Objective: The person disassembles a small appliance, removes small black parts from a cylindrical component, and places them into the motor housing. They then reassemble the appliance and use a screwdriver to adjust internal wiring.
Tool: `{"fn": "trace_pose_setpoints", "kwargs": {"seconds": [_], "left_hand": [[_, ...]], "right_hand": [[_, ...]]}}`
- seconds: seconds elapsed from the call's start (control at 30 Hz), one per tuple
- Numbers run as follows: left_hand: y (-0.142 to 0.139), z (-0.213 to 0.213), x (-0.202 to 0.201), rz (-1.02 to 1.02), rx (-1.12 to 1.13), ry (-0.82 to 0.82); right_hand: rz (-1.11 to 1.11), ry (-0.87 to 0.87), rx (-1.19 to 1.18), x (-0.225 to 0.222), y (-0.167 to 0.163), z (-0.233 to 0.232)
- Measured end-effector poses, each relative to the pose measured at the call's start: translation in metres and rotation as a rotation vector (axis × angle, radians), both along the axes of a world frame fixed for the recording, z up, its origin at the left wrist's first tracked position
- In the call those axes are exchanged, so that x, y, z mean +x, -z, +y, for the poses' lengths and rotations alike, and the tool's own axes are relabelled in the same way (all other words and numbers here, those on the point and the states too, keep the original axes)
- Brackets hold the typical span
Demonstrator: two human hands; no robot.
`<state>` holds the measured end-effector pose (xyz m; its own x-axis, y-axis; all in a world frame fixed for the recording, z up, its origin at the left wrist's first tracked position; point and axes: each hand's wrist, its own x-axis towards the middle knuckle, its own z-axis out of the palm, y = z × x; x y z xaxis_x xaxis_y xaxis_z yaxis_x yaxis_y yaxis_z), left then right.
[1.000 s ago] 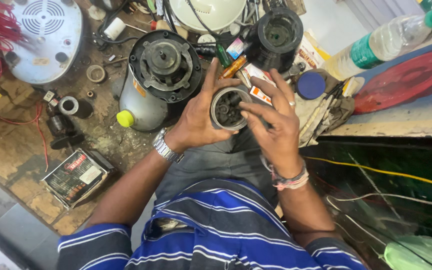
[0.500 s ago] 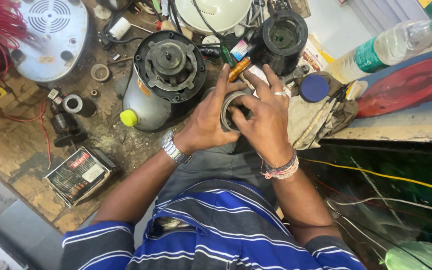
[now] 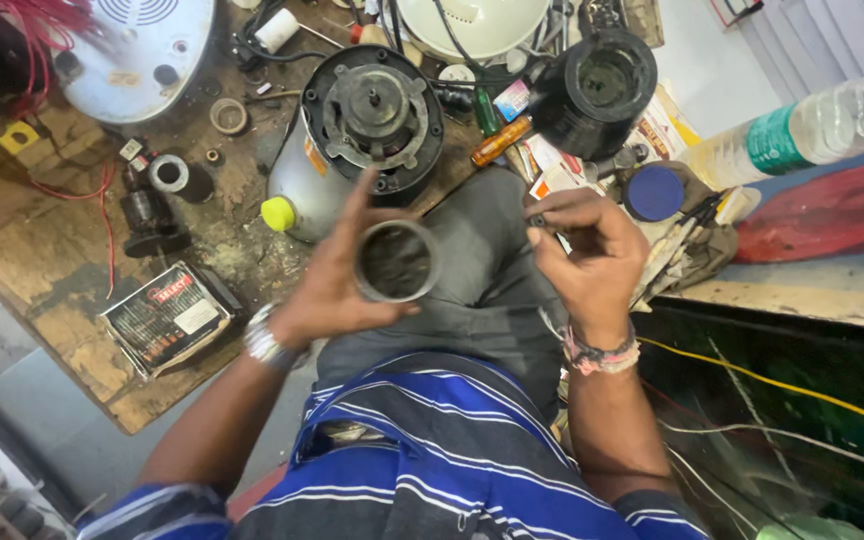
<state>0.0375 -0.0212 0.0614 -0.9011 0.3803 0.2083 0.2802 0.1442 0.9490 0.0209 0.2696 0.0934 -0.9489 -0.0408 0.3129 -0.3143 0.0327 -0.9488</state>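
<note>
Two hands worked over a cluttered wooden tabletop point(image 3: 62, 280). Far left sat a white round vented housing point(image 3: 137, 45) with red wires point(image 3: 27, 20) beside it. Below that stood a small black part point(image 3: 147, 220) next to a grey ring point(image 3: 168, 173), and a dark printed box point(image 3: 167, 318) lay near the tabletop edge. A silver motor body point(image 3: 302, 190) with a yellow cap point(image 3: 278, 213) and a black round top plate point(image 3: 372, 105) stood just above the left hand point(image 3: 327, 290). That hand gripped a short metal cylinder point(image 3: 395, 262), open end facing up, inner wall dark and grimy, rim dull grey; fingers wrapped its left side, thumb under it. It was held above the grey-trousered lap point(image 3: 482, 270), apart from the tabletop. The right hand point(image 3: 587, 255) was near it but not touching, fingers curled shut, pinching something small and dark at the fingertips point(image 3: 540, 218); couldn't tell what. Above it lay an orange-handled screwdriver point(image 3: 500, 141) and a black jar-like cup point(image 3: 594, 88). Further right were a blue round lid point(image 3: 654, 193), a clear plastic bottle point(image 3: 802, 130) and a red tray point(image 3: 832, 210).
</note>
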Motion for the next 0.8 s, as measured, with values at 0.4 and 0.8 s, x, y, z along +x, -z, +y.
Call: {"fn": "trace_pose_setpoints", "kwargs": {"seconds": [0.4,0.8], "left_hand": [[0.038,-0.082,0.044,0.021,-0.489,-0.64],[-0.033,-0.058,-0.059,0.279,-0.575,-0.336]], "right_hand": [[-0.206,-0.027,0.128,-0.061,0.071,-0.054],[-0.112,-0.047,0.238,-0.103,0.069,-0.059]]}}
